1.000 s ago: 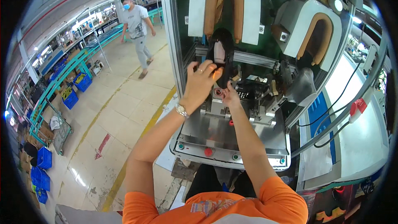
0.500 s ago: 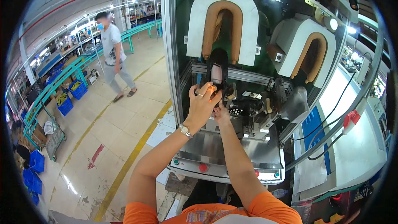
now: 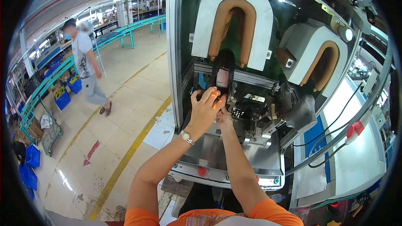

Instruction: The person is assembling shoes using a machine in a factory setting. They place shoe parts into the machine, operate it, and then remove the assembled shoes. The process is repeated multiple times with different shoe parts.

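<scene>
Your left hand (image 3: 205, 108) grasps the near end of a black shoe (image 3: 226, 62) with curled fingers, an orange glow across their tips; your right hand (image 3: 224, 118) meets it from the right, partly hidden, so whether it clasps the shoe cannot be told. The shoe points away from you, a pale section (image 3: 222, 78) showing in its opening, just below the left tan U-shaped pad (image 3: 217, 33). A wristwatch (image 3: 187, 137) circles your left wrist. Nearer you, a red button (image 3: 202, 171) sits on the machine's front rail, and your orange shirt (image 3: 274, 214) bears a multicoloured print too small to read. Far left, a co-worker (image 3: 87, 67) wears a dark-printed top; a red arrow (image 3: 91, 152) marks the floor.
</scene>
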Tool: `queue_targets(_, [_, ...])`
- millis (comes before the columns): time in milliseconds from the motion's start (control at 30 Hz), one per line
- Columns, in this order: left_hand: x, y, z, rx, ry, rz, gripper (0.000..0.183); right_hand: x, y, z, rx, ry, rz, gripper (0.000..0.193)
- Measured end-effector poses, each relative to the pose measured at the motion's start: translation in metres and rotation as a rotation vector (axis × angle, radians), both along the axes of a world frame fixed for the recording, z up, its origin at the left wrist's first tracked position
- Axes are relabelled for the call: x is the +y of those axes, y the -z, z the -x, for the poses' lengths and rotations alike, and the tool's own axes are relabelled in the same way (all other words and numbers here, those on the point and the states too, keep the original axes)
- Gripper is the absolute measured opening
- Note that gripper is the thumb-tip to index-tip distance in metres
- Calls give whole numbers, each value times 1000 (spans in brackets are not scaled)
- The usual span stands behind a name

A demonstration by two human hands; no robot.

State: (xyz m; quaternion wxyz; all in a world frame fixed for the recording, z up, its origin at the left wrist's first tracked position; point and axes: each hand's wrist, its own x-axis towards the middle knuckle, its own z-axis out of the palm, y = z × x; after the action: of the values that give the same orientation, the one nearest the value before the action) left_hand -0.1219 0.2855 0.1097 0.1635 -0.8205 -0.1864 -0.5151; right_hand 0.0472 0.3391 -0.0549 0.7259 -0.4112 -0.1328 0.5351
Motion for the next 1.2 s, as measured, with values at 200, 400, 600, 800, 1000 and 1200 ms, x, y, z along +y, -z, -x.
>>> queue_targets(200, [2,4,0,-35,2,12,25,0,4,1,-36,-10,35,36])
queue_targets(400, [-2,-1,-2,16,-2,15,31,4,3,-12,-3,9,115,36])
queue_targets(600, [-30,-4,18,7,30,146,35,-42,5,-3,51,-36,8,35])
queue_targets(800, [-31,92,93,-282,31,490,34,-161,44,-33,9,-15,-21,34])
queue_targets(1000, [-36,243,146,-244,-231,841,32,-205,53,-62,-194,51,63,27])
queue_targets(1200, [-48,122,84,-227,24,485,26,-128,7,-21,-246,-66,-62,29])
